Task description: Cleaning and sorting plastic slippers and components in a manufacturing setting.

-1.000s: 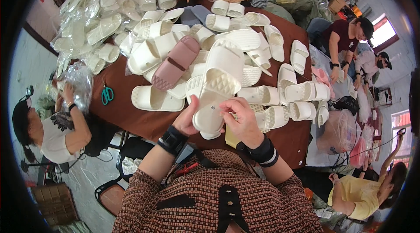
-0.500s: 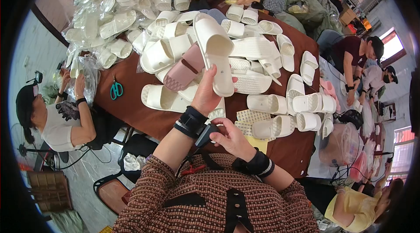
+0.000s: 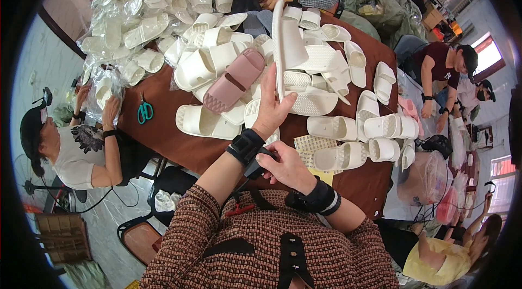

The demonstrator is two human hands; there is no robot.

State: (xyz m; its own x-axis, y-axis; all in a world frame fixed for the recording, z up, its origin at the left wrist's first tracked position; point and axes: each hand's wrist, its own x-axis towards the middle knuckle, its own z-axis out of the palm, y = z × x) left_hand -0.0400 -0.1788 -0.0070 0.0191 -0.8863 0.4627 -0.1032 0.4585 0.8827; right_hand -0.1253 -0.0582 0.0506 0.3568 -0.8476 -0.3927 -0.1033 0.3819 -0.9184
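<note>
My left hand (image 3: pixel 271 105) grips a white slide slipper (image 3: pixel 292 44) by its heel end, above the pile. The slipper stands nearly upright, turned edge-on. Beside my left wristband, my right hand (image 3: pixel 288 167) has its fingers closed on a small dark block (image 3: pixel 254 169). Whether the block is fixed to the wristband cannot be made out. A pink slide slipper (image 3: pixel 235 80) lies just left of my left hand among several white slippers. Near my right hand, a sheet of small labels (image 3: pixel 312 146) lies partly under a white slipper (image 3: pixel 340 157).
Teal-handled scissors (image 3: pixel 144 112) lie on the brown tabletop (image 3: pixel 168 131) at left. Bagged white slippers (image 3: pixel 122 28) are heaped at the far left. People work on the left, far and right sides. A chair (image 3: pixel 138 240) stands at lower left.
My left hand has turned the white slipper from its sole's top face to edge-on and shifted it slightly right. My right hand still holds the dark block. The far person's hands have moved.
</note>
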